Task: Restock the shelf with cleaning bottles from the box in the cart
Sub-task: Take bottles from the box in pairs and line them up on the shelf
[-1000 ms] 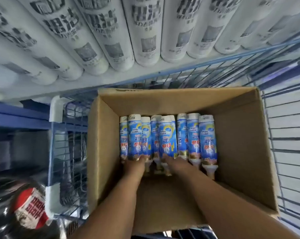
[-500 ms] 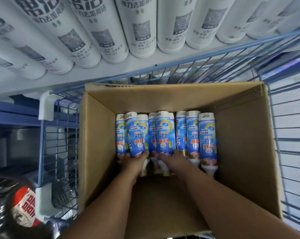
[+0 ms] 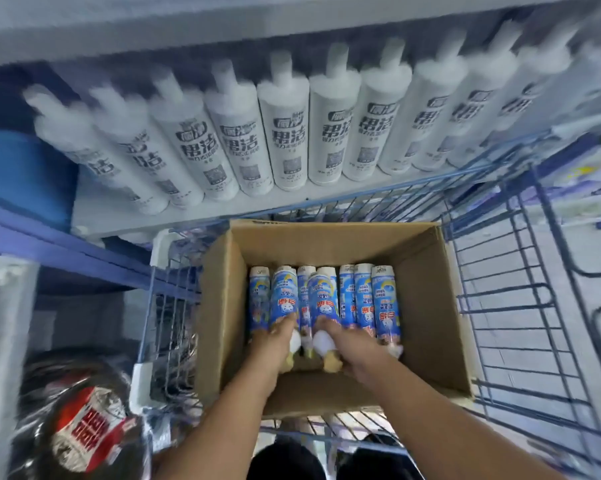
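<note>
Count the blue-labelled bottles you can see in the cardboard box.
7, in one row across the cardboard box: five lying flat and two raised, one gripped by the left hand and one by the right hand. More may be hidden underneath.

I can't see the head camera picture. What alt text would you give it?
Seen from above, a person's left hand and right hand each grip a blue-labelled bottle, left bottle and right bottle, from a row lying in a cardboard box inside a blue wire cart. Behind it, a shelf holds white bottles.
</note>
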Demonstrator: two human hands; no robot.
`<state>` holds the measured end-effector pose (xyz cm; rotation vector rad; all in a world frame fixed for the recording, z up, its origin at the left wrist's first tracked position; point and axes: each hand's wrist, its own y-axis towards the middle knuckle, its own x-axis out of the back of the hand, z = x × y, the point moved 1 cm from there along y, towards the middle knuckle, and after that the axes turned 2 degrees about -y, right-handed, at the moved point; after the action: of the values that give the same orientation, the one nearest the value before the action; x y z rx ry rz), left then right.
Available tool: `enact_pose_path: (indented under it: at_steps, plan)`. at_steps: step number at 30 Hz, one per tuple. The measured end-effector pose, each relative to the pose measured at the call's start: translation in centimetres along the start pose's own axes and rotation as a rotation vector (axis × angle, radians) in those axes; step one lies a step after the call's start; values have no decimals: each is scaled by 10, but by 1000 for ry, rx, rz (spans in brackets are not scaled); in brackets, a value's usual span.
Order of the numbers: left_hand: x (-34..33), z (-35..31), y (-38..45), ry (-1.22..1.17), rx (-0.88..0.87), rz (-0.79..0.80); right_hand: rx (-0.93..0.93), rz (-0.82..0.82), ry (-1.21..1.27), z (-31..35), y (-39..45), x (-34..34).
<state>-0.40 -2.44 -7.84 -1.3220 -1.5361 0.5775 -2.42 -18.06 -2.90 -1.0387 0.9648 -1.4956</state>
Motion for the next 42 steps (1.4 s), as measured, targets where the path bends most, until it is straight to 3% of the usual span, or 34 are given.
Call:
enact_pose_path:
  at_steps: [2,6,19,29,42]
  plan:
    - [1,10,0,-22,-45,-9,56,-21,-17,-5,-17,1]
    - [27,-27,-111,-93,-173,28,165,4,32,-14,-53,12]
    - [74,-26,-255,-240,-503,-9,618,113,23,-4,-193,40]
    - [120,-60,-324,-341,-660,-163,818,185,52,25,-281,35]
    - [195,-121,-337,-488,-744,-83,945,143,77,93,-349,-3]
